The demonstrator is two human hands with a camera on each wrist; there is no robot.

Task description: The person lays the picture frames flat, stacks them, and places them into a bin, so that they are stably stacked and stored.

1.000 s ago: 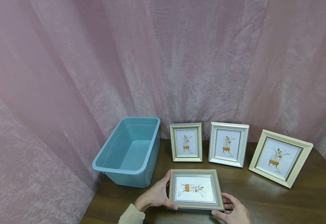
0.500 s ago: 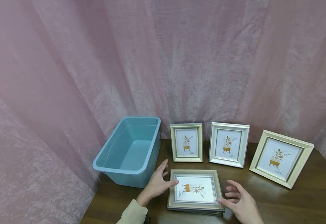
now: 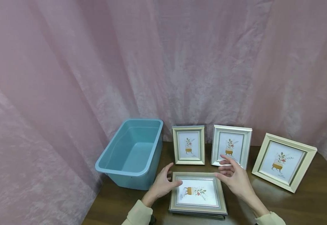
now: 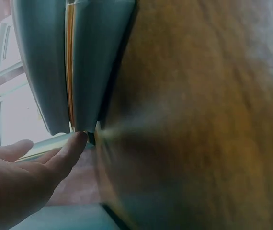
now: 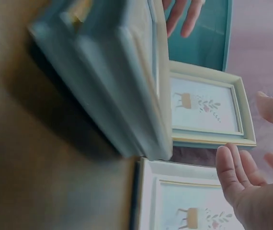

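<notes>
A champagne-coloured picture frame (image 3: 199,191) with a potted-plant print lies flat on top of another frame (image 5: 74,91) near the table's front. My left hand (image 3: 163,185) is at the stack's left side, fingers spread and thumb over the top frame's edge; whether it touches is unclear. Raised by the stack's far right corner, my right hand (image 3: 235,178) holds nothing, its fingers loosely bent. Behind it stands a white picture frame (image 3: 249,140), partly covered by the fingers. A small pale-gold picture frame (image 3: 188,147) stands to the left of the white one.
A blue plastic tub (image 3: 149,170) stands at the table's left side. A cream picture frame (image 3: 284,162) leans, turned at an angle, on the right. Pink curtain (image 3: 208,62) hangs behind the brown wooden table (image 3: 306,206).
Both hands have let go of the stacked frames. My right hand has risen away from the stack's near right corner toward the white frame. The left hand has shifted slightly farther back.
</notes>
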